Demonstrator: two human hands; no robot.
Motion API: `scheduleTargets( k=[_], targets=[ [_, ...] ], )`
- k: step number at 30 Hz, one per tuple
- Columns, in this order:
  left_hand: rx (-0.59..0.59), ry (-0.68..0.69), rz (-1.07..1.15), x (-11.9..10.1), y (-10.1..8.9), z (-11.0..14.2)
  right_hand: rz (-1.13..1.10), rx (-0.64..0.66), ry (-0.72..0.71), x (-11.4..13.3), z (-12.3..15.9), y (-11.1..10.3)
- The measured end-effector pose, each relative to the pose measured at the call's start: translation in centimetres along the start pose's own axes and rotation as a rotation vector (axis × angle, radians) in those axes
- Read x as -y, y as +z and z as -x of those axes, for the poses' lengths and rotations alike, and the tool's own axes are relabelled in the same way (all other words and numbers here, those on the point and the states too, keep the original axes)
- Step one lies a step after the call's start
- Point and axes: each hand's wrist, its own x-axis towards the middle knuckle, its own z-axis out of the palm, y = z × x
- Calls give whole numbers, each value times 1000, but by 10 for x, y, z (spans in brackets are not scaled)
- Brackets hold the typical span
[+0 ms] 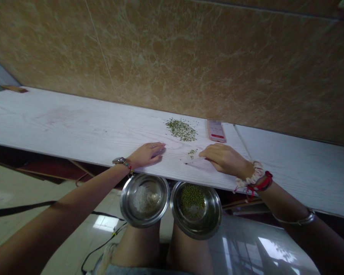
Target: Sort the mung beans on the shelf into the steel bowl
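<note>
My left hand [149, 153] lies flat on the white tabletop [83, 130], fingers stretched out and nothing in them. My right hand [225, 157] is closed in a pinch on a small thin translucent piece [197, 157], whose exact kind I cannot make out. A few green beans [192, 152] are at that piece, beyond the fingertips. Farther back, a loose spread of green beans [181, 129] covers a patch of the tabletop. Below the table edge, one steel bowl [125, 204] holds white grains [145, 198], and a second steel bowl [213, 221] holds green beans.
A phone [216, 131] with its screen lit lies behind my right hand, close to the brown marbled wall [172, 57]. Both bowls rest at my thighs, against the table's front edge. Black cables [103, 242] run across the floor at the left.
</note>
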Motion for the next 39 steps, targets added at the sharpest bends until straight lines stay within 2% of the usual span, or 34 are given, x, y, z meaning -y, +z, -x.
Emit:
scheduleTargets(
  k=[5,18,23,28,39],
  targets=[
    [-8,-1,13,1,1,0,22,-7,37,-1,0,1],
    [-11,2,11,2,3,-1,-20,40,1,4,4,-4],
    [-12,-1,12,3,3,-1,-21,28,-11,8,6,-7],
    [-18,1,12,4,3,-1,7,-39,-32,7,4,-6],
    [-23,5,12,4,3,0,-2,-23,-13,8,6,-8]
  ],
)
